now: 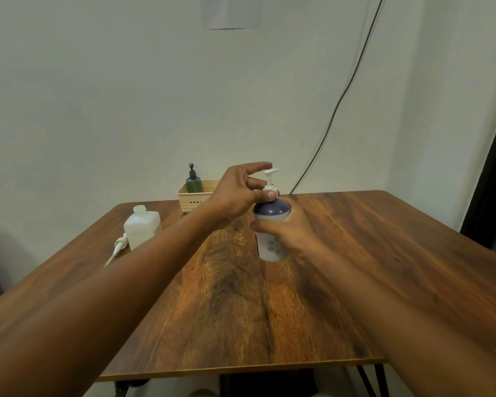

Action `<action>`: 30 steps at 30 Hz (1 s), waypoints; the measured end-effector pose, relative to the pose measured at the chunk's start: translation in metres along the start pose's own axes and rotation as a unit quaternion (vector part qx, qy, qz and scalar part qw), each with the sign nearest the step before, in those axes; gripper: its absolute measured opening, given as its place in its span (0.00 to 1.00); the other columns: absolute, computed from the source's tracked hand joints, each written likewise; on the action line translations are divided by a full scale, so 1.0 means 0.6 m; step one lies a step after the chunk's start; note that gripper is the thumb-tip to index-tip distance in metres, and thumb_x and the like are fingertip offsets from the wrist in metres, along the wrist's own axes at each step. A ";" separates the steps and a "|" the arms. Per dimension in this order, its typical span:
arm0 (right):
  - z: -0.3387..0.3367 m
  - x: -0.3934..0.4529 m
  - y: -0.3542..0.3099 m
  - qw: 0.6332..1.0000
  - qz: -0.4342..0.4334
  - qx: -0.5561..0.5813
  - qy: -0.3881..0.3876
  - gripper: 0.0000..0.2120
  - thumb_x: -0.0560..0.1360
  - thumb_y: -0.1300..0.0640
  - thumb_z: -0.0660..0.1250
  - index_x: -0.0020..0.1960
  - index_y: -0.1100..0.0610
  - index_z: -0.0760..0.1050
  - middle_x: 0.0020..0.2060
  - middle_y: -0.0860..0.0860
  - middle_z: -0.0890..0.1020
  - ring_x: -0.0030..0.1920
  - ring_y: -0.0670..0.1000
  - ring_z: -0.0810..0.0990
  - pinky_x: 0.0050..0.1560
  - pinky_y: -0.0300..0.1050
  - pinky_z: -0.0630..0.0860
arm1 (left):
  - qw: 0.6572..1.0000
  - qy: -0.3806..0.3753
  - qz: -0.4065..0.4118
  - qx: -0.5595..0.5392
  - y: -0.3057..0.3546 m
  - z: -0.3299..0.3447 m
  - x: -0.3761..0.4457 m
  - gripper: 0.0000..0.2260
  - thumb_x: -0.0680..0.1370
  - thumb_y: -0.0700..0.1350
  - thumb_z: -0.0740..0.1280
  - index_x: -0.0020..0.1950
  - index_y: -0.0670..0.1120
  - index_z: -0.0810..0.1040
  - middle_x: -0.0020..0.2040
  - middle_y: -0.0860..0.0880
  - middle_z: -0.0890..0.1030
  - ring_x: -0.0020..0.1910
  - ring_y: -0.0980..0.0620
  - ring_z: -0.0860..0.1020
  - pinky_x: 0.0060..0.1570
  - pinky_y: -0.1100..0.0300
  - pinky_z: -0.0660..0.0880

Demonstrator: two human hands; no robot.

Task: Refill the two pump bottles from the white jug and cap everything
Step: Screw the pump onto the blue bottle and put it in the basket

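Our right hand (291,229) wraps its fingers round the white-and-navy pump bottle (271,224) mid-bench (355,267) — our left hand (238,193) pinches its pump collar. The uncapped white jug (142,226) stands near the left edge, a loose pump (117,247) lying against it.

A plain home room: wooden table (355,253) against a bare wall (97,96), plastic basket (192,199).
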State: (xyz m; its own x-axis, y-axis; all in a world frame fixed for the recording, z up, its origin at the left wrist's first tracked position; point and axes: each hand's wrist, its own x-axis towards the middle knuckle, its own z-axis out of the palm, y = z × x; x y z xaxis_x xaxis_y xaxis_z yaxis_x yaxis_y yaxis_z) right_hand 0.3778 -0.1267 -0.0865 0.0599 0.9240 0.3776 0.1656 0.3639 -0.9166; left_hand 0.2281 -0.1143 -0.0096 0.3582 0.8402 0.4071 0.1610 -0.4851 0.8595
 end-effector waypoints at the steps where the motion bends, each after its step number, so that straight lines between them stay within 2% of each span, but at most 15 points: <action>1: 0.001 0.001 0.000 1.000 0.005 0.002 -0.004 0.30 0.62 0.50 0.85 0.60 0.47 0.75 0.51 0.45 0.82 0.50 0.45 0.82 0.45 0.39 0.78 | 1.000 -0.007 0.002 0.000 0.002 -0.002 0.000 0.30 0.75 0.37 0.76 0.76 0.45 0.72 0.47 0.43 0.88 0.52 0.47 0.87 0.62 0.44 0.80; 5: -0.020 0.007 -0.013 0.996 0.030 0.014 -0.087 0.37 0.57 0.45 0.86 0.62 0.46 0.74 0.54 0.48 0.84 0.51 0.49 0.85 0.44 0.39 0.82 | 0.999 -0.034 0.004 -0.003 0.009 -0.026 0.001 0.28 0.77 0.36 0.74 0.75 0.45 0.71 0.50 0.43 0.88 0.54 0.45 0.87 0.61 0.46 0.81; 8: -0.051 0.019 -0.023 0.983 0.051 0.037 -0.175 0.41 0.57 0.46 0.87 0.67 0.48 0.75 0.58 0.47 0.85 0.57 0.48 0.85 0.53 0.45 0.83 | 0.998 -0.066 0.000 -0.011 0.013 -0.048 0.000 0.28 0.77 0.34 0.72 0.75 0.45 0.70 0.52 0.41 0.88 0.55 0.45 0.86 0.57 0.53 0.82; 11: -0.056 0.032 -0.032 0.966 0.051 0.033 -0.251 0.37 0.63 0.52 0.85 0.69 0.48 0.75 0.62 0.47 0.84 0.62 0.50 0.83 0.60 0.51 0.81 | 0.994 -0.106 -0.013 -0.029 0.015 -0.068 0.004 0.27 0.79 0.31 0.69 0.77 0.45 0.68 0.56 0.38 0.86 0.59 0.42 0.84 0.58 0.53 0.81; 13: -0.043 0.040 -0.039 0.964 0.044 0.028 -0.262 0.34 0.66 0.54 0.84 0.68 0.48 0.76 0.61 0.47 0.85 0.61 0.49 0.84 0.57 0.49 0.83 | 0.990 -0.134 -0.020 -0.038 0.017 -0.080 0.009 0.27 0.80 0.30 0.67 0.77 0.45 0.68 0.59 0.37 0.84 0.61 0.39 0.83 0.62 0.49 0.79; 17: 0.000 0.063 -0.050 0.976 0.022 0.012 -0.214 0.32 0.65 0.52 0.84 0.66 0.49 0.77 0.57 0.47 0.86 0.56 0.48 0.85 0.51 0.44 0.84 | 0.987 -0.151 -0.025 -0.039 0.021 -0.118 0.025 0.25 0.81 0.30 0.64 0.77 0.44 0.69 0.63 0.38 0.83 0.63 0.41 0.82 0.61 0.51 0.79; 19: 0.026 0.078 -0.052 0.986 0.001 -0.012 -0.165 0.32 0.62 0.48 0.85 0.63 0.49 0.77 0.55 0.47 0.86 0.54 0.48 0.85 0.48 0.41 0.84 | 0.992 -0.123 -0.027 -0.005 0.023 -0.145 0.036 0.25 0.81 0.32 0.66 0.78 0.45 0.68 0.67 0.43 0.81 0.66 0.46 0.80 0.65 0.53 0.78; 21: 0.055 0.096 -0.054 0.992 -0.012 -0.043 -0.121 0.32 0.62 0.46 0.84 0.61 0.48 0.75 0.54 0.44 0.83 0.52 0.46 0.83 0.41 0.37 0.81 | 0.995 -0.062 -0.025 0.071 0.022 -0.177 0.048 0.25 0.82 0.39 0.68 0.78 0.48 0.69 0.71 0.48 0.78 0.68 0.51 0.78 0.70 0.52 0.74; 25: 0.108 0.151 -0.044 0.994 -0.014 -0.088 -0.055 0.37 0.63 0.41 0.83 0.64 0.49 0.70 0.57 0.46 0.79 0.50 0.45 0.79 0.43 0.38 0.77 | 0.978 0.036 -0.028 0.201 0.000 -0.261 0.074 0.25 0.81 0.47 0.70 0.78 0.51 0.69 0.75 0.50 0.73 0.75 0.49 0.69 0.72 0.47 0.67; 28: 0.145 0.205 -0.032 0.993 -0.014 -0.114 -0.023 0.38 0.63 0.40 0.83 0.65 0.49 0.69 0.58 0.46 0.77 0.50 0.46 0.79 0.41 0.36 0.75 | 0.959 0.067 -0.039 0.274 -0.037 -0.322 0.090 0.28 0.80 0.48 0.71 0.79 0.52 0.68 0.77 0.50 0.71 0.76 0.49 0.67 0.67 0.52 0.68; 30: 0.167 0.244 -0.023 0.991 -0.023 -0.129 -0.009 0.39 0.63 0.39 0.82 0.66 0.49 0.69 0.58 0.46 0.77 0.53 0.48 0.79 0.44 0.38 0.77 | 0.944 0.082 -0.042 0.317 -0.070 -0.352 0.100 0.29 0.80 0.49 0.71 0.80 0.52 0.66 0.78 0.50 0.69 0.77 0.49 0.66 0.65 0.55 0.67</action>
State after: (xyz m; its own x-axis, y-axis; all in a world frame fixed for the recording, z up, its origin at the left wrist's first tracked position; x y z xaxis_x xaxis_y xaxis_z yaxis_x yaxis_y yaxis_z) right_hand 0.2858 0.0151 -0.0316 0.0293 0.9100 0.4137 0.4139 0.3657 -0.8336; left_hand 0.0483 0.0079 0.0439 0.1802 0.8834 0.4325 0.7188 -0.4184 0.5552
